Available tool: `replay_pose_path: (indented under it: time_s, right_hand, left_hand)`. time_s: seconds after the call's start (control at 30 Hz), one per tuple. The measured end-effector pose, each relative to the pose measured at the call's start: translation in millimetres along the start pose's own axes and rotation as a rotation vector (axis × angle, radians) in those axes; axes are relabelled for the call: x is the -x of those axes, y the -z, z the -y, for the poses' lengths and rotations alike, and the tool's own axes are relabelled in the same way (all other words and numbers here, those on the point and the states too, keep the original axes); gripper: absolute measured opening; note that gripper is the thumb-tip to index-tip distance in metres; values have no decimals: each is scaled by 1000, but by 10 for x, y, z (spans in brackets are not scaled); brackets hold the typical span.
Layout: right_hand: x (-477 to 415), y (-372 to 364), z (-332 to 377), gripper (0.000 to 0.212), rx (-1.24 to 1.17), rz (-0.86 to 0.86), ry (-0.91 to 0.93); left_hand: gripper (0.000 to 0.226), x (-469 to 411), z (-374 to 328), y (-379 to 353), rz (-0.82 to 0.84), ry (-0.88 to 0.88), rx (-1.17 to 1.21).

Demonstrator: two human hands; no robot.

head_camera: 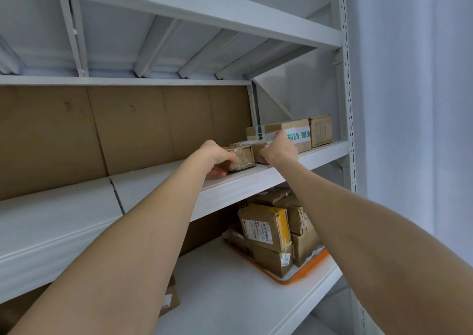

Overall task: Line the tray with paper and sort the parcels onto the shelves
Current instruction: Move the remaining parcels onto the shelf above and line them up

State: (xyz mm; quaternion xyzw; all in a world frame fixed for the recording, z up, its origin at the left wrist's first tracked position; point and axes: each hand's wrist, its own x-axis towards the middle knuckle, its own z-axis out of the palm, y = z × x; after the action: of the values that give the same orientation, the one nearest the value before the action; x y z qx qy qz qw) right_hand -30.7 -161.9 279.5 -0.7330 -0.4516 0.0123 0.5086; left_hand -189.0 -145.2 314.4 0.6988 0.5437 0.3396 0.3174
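Sorting parcels onto the shelves, seen from the head camera. Nearest, on the lower shelf, the orange plastic tray (302, 279) is already lined with white paper (318, 254), and a heap of brown wrapped parcels (266, 229) sits on it, so we judge the lining step finished and the sorting step under way.

Above it, both arms reach to the white metal middle shelf (243, 183). The left hand (217, 156) grips a small brown cardboard parcel bound in clear tape (243, 159), fingers curled over its top and thumb beneath its near edge. The parcel rests on the shelf close to the front lip.

Just to its right, the right hand (281, 149) meets a second small brown parcel bearing a white label (247, 144). Its fingers are hidden behind the knuckles, so we cannot tell whether they pinch the parcel or merely press it.

Behind stands a larger brown carton with green-and-white tape (299, 136), and a brown cardboard back panel (128, 124) closes the bay.

We judge that the next move calls for sliding the taped parcel snug against its neighbour, letting go, and returning to the tray for another. The taped parcel looks light, rigid and slightly scuffed.
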Motion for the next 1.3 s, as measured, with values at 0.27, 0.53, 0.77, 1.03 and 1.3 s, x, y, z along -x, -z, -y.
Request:
replay_pose_path:
  time_s: [0.27, 0.53, 0.77, 1.03, 1.3]
  right_hand:
    - [-19, -16, -46, 55, -67, -2, -46]
    - [82, 22, -47, 65, -68, 0, -41]
    - [196, 80, -51, 66, -29, 13, -47]
    - [348, 129, -20, 66, 10, 19, -45]
    - [576, 209, 64, 61, 20, 5, -46]
  left_hand:
    - [54, 59, -26, -25, 38, -15, -4]
    - [83, 130, 1, -44, 17, -43, 15]
    - [78, 186, -1, -65, -16, -49, -3]
    - [72, 309, 0, -45, -61, -65, -70]
    - [62, 575, 22, -43, -307, -146, -196]
